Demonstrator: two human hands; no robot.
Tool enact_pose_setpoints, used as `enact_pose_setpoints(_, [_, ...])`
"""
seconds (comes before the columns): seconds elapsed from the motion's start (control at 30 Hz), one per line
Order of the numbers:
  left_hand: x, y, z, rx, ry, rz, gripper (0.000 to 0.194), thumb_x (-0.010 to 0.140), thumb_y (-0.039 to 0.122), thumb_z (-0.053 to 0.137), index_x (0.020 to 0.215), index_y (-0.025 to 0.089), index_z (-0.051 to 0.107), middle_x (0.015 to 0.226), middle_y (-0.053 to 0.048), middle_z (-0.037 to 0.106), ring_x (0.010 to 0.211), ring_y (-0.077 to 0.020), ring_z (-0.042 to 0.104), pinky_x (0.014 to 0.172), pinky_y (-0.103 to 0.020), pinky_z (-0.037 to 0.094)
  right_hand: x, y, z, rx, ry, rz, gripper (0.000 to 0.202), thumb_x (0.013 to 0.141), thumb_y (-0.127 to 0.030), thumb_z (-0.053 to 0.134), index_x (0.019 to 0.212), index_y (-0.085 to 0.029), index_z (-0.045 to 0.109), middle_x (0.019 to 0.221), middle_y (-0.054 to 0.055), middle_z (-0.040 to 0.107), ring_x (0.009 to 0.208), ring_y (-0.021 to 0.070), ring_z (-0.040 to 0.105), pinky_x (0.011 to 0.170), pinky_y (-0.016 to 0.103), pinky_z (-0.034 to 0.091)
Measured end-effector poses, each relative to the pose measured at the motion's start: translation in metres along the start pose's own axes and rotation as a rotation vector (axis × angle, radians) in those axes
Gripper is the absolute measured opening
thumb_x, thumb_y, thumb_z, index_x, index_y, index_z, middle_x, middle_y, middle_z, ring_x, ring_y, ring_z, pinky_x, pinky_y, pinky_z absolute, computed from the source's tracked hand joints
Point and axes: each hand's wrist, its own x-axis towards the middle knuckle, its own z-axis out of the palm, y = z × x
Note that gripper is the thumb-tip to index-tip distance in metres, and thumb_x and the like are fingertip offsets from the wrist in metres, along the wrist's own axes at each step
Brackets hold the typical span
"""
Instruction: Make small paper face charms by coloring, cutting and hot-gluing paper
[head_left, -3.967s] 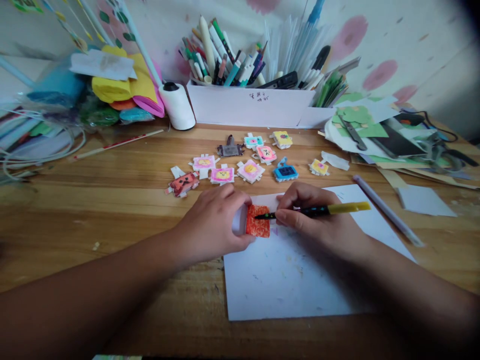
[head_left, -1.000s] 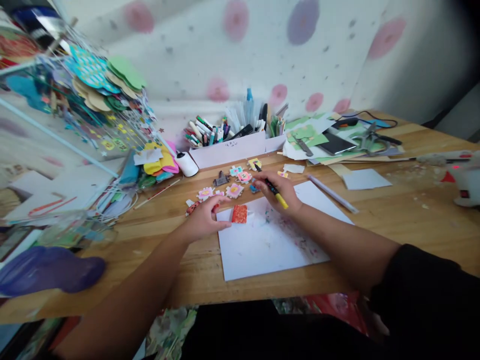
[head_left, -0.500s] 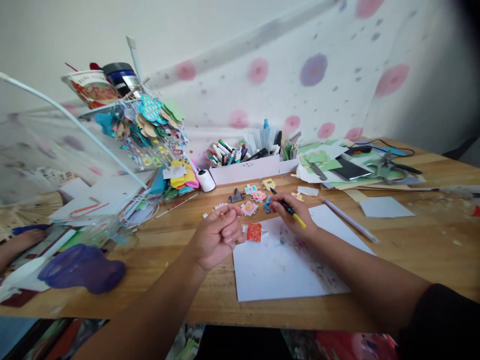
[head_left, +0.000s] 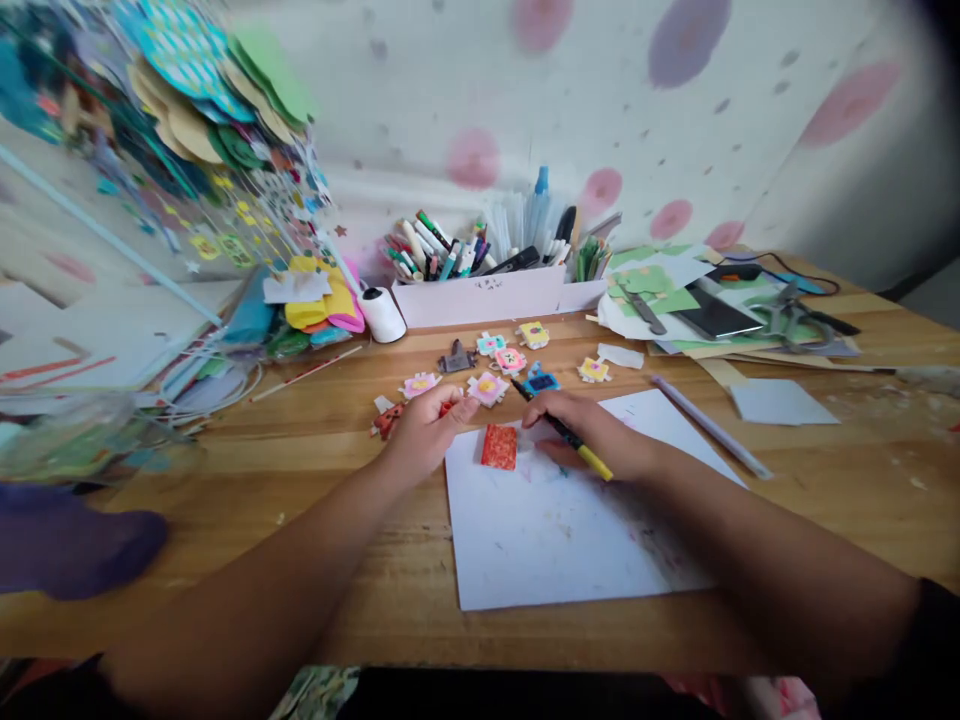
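Note:
My left hand (head_left: 424,436) is closed in a pinch at the left edge of a white paper sheet (head_left: 510,560). A small red piece (head_left: 447,408) shows between its thumb and fingers, mostly hidden. My right hand (head_left: 600,432) grips a black marker pen with a yellow end (head_left: 594,461), its dark tip pointing up and left. A red-orange square (head_left: 499,447) lies on the sheet between my hands. Beyond them lie several small paper cutouts, among them a pink and yellow one (head_left: 488,388), a blue one (head_left: 541,379) and a grey one (head_left: 456,357).
A white box of pens (head_left: 480,300) stands against the wall, with a white thread cone (head_left: 382,315) on its left. A pale purple stick (head_left: 711,428) lies right of the sheet. Scissors (head_left: 795,318) and papers are at back right. A purple object (head_left: 75,545) is at left.
My view has tilted down and closer. My left hand has shifted toward the cutouts, with the red piece showing more clearly. My right hand still grips the marker pen, now lower over the sheet.

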Motion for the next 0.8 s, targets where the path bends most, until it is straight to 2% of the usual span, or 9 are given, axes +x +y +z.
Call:
enact_pose_setpoints(0.1, [0.004,-0.009,-0.003,0.052,0.026,-0.005,0.029,0.084,0.040,0.055,0.065,0.019,0.050,0.052,0.008,0.037,0.049,-0.0099,0.030,0.048,-0.024,0.021,0.002,-0.003,0.001,-0.090,-0.155,-0.048,0.025,0.071,-0.011,0.058,0.095,-0.018,0.054,0.092,0.007,0.062,0.082,0.0185,0.055,0.072,0.030,0.045])
enact_pose_setpoints(0.17, [0.007,-0.014,-0.005,0.067,0.056,-0.015,0.027,0.086,0.039,0.052,0.068,0.019,0.051,0.052,0.008,0.037,0.049,-0.0104,0.030,0.048,-0.024,0.021,0.004,-0.003,0.003,-0.134,-0.182,-0.051,0.022,0.072,-0.008,0.056,0.092,-0.018,0.053,0.088,0.006,0.061,0.080,0.0181,0.053,0.070,0.030,0.044])
enact_pose_setpoints(0.33, [0.010,-0.023,-0.005,0.118,0.110,-0.001,0.027,0.088,0.039,0.049,0.069,0.020,0.051,0.053,0.007,0.038,0.050,-0.0115,0.032,0.049,-0.025,0.024,0.005,-0.004,0.006,-0.176,-0.176,-0.100,0.017,0.078,-0.004,0.051,0.086,-0.020,0.052,0.077,0.003,0.058,0.072,0.0164,0.051,0.067,0.029,0.041])
enact_pose_setpoints(0.57, [0.006,-0.019,-0.006,0.202,0.143,0.086,0.027,0.090,0.036,0.048,0.068,0.020,0.049,0.054,0.006,0.039,0.052,-0.0118,0.036,0.053,-0.025,0.029,0.003,-0.014,0.002,-0.004,0.061,-0.080,0.018,0.079,-0.008,0.059,0.090,-0.022,0.054,0.085,0.004,0.062,0.079,0.0158,0.060,0.074,0.032,0.048])
enact_pose_setpoints(0.8, [0.000,-0.013,-0.002,0.246,0.050,0.184,0.027,0.089,0.035,0.049,0.068,0.019,0.051,0.061,0.005,0.044,0.059,-0.0120,0.041,0.056,-0.025,0.030,0.005,-0.043,-0.013,0.002,-0.080,0.036,0.016,0.080,-0.009,0.057,0.088,-0.022,0.053,0.082,0.001,0.063,0.072,0.0136,0.061,0.067,0.028,0.049])
